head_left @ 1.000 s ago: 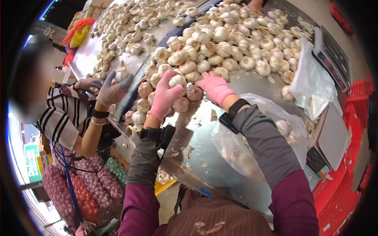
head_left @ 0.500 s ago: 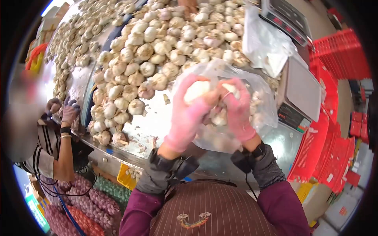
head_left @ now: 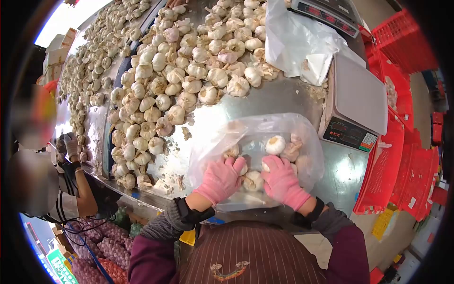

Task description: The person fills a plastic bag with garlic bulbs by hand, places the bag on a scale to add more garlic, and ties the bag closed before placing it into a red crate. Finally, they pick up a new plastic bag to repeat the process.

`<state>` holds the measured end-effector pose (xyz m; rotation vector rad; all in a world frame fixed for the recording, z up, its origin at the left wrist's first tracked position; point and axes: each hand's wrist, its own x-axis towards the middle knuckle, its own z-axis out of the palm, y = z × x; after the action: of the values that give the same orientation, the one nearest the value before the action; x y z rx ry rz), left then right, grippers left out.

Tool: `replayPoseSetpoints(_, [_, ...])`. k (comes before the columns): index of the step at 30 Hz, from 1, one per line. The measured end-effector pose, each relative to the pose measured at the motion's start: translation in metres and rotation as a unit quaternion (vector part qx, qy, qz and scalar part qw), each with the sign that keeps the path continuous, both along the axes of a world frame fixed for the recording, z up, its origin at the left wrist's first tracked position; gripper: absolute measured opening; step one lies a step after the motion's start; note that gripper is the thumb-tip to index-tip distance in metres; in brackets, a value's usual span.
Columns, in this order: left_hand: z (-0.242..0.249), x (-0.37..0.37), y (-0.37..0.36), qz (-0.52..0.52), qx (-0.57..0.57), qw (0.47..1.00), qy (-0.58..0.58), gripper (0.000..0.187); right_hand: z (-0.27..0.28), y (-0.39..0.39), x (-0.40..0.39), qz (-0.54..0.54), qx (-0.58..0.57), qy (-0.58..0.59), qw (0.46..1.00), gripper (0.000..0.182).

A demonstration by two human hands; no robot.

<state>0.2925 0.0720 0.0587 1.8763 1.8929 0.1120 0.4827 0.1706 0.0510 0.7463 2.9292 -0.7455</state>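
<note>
This is a market stall or produce shop: loose garlic bulbs (head_left: pixel 179 71) cover a steel counter (head_left: pixel 283 102), beside an electronic scale (head_left: pixel 357 102) and red crates (head_left: pixel 402 156).

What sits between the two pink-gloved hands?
In the head view, one garlic bulb inside the clear plastic bag lies between the left hand and right hand.

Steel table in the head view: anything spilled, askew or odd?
Only loose papery garlic skins scattered on the bare shiny steel table between the garlic heap and the clear plastic bag. Both pink-gloved hands, left and right, rest on the bag. Nothing looks damaged.
</note>
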Motion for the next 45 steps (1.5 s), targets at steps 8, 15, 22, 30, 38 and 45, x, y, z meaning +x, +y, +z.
replayPoseSetpoints(8, [0.026,-0.089,0.149,0.127,0.228,0.955,0.141,0.037,0.013,0.143,-0.139,-0.125,0.095,0.104,0.982,0.035])
replayPoseSetpoints(15, [-0.034,-0.127,0.175,0.127,0.226,0.961,0.095,0.027,-0.038,0.204,-0.166,-0.045,0.016,-0.008,0.999,0.047])
replayPoseSetpoints(22, [0.024,-0.114,0.148,0.343,-0.066,0.339,-0.874,0.027,0.044,0.151,-0.153,-0.212,-0.675,0.27,0.653,0.042])
replayPoseSetpoints(30, [0.062,-0.023,0.054,0.2,0.02,0.639,-0.742,0.028,0.087,0.068,-0.047,-0.064,-0.48,0.278,0.83,0.033])
replayPoseSetpoints(38, [0.04,-0.008,0.039,-0.058,0.24,0.947,-0.206,0.032,0.061,0.042,-0.028,0.004,0.025,0.1,0.995,0.036])
replayPoseSetpoints(45, [-0.029,-0.101,0.115,0.183,0.007,0.982,0.054,0.037,-0.025,0.135,-0.19,0.029,0.085,-0.011,0.996,0.028])
